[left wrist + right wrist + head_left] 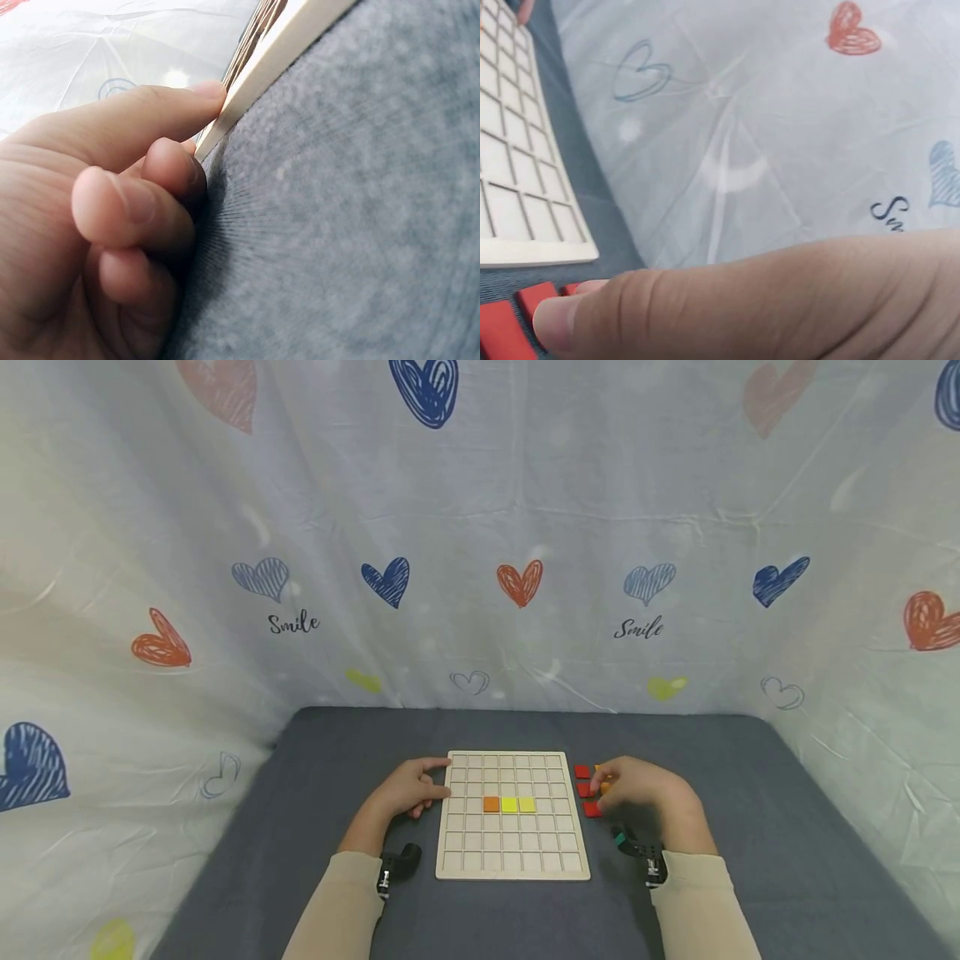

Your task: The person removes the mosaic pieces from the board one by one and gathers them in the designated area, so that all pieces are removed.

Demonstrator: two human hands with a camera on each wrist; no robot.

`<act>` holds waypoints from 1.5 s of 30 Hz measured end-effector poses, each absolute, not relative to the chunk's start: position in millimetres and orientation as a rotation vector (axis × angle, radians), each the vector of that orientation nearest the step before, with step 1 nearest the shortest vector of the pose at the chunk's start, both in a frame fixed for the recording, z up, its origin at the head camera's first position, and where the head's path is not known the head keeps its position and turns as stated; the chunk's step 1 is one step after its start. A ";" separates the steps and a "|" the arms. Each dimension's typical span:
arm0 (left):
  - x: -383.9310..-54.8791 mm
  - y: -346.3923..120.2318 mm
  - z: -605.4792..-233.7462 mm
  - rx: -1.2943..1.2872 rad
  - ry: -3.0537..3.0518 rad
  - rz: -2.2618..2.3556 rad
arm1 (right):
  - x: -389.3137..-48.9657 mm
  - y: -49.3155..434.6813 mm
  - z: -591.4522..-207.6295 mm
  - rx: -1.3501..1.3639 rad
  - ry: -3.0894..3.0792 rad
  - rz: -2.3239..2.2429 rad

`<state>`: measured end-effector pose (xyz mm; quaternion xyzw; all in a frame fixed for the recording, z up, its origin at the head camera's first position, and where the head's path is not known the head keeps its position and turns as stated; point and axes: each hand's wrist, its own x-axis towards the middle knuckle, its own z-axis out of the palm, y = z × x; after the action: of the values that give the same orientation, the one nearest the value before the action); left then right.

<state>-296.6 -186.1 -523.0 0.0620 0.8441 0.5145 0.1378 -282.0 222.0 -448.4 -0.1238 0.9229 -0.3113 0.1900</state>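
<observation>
A pale wooden grid board [513, 880] lies flat. One orange tile [491, 805] and two yellow tiles [518, 805] sit side by side in its middle row. My left hand [405, 787] rests its extended index finger and thumb against the board's left edge. In the left wrist view, a fingertip [206, 90] presses the wooden rim while the other fingers curl beneath. At the board's right, my right hand [641, 782] reaches over red tiles [582, 772], its thumb and index finger apart. In the right wrist view, the thumb [555, 322] overlaps a red tile [536, 296].
Orange tiles [606, 787] lie partly hidden under the right hand, beside the column of red ones. Dark grey cloth [360, 735] covers the table. A white curtain [480, 635] with printed hearts hangs behind and along both sides. Both wrists carry black straps with cameras.
</observation>
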 end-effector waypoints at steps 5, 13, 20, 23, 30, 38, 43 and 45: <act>-297.3 -187.2 -523.3 0.190 2.442 1.490 | -280.0 226.9 -438.8 -0.391 2.621 -0.907; -296.4 -188.2 -524.2 0.193 2.440 1.492 | -280.6 225.4 -428.6 -0.438 2.668 -1.114; -296.4 -187.9 -523.5 0.185 2.445 1.489 | -278.3 210.3 -420.7 -0.606 2.706 -1.240; -296.4 -187.9 -523.4 0.179 2.449 1.483 | -275.5 195.4 -419.0 -0.663 2.693 -1.281; -296.7 -187.2 -523.9 0.178 2.446 1.485 | -268.7 155.0 -424.9 -0.758 2.753 -1.251; -296.5 -186.6 -523.4 0.184 2.448 1.485 | -261.2 117.8 -445.3 -0.900 2.863 -0.976; -296.8 -186.6 -523.3 0.193 2.451 1.484 | -257.0 96.7 -458.8 -0.862 2.883 -0.797; -296.8 -186.7 -523.3 0.195 2.454 1.481 | -255.7 89.8 -464.6 -0.851 2.892 -0.727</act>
<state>-296.8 -186.7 -523.3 0.0671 0.8464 0.5110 0.1339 -255.7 89.8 -464.6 -0.2744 0.9324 -0.2344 0.0202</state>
